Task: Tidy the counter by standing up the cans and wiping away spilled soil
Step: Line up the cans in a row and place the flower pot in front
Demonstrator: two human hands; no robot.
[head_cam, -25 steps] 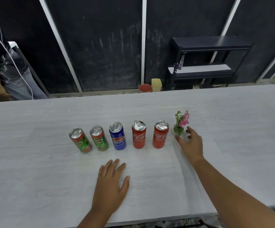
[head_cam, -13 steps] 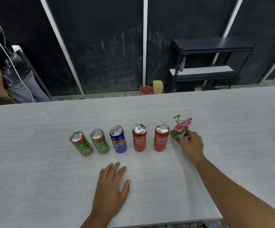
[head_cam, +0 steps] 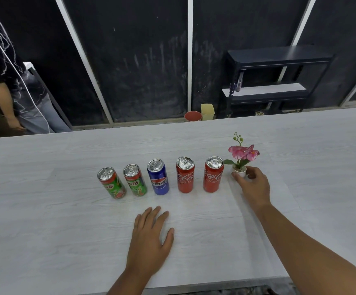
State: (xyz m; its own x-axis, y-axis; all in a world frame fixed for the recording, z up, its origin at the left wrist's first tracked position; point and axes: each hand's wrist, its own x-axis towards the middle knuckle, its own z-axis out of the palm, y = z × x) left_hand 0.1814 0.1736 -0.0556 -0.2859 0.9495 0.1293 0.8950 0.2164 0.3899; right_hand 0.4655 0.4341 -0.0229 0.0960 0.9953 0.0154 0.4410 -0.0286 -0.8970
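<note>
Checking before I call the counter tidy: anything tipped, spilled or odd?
Nothing stands out. All five cans stand upright in a row, the flower pot is upright in the right hand, and no soil shows on the counter.

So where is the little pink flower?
The little pink flower stands at the row's right end, beside a red Coca-Cola can, held by the right hand.

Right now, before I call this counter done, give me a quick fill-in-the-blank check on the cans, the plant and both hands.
1. The number of cans standing in the row is ____.
2. The blue Pepsi can stands ____ in that row.
3. The right hand grips the small white ____ of the pink flower plant.
4. The left hand lies ____ on the counter.

Missing words: five; in the middle; pot; flat
</note>
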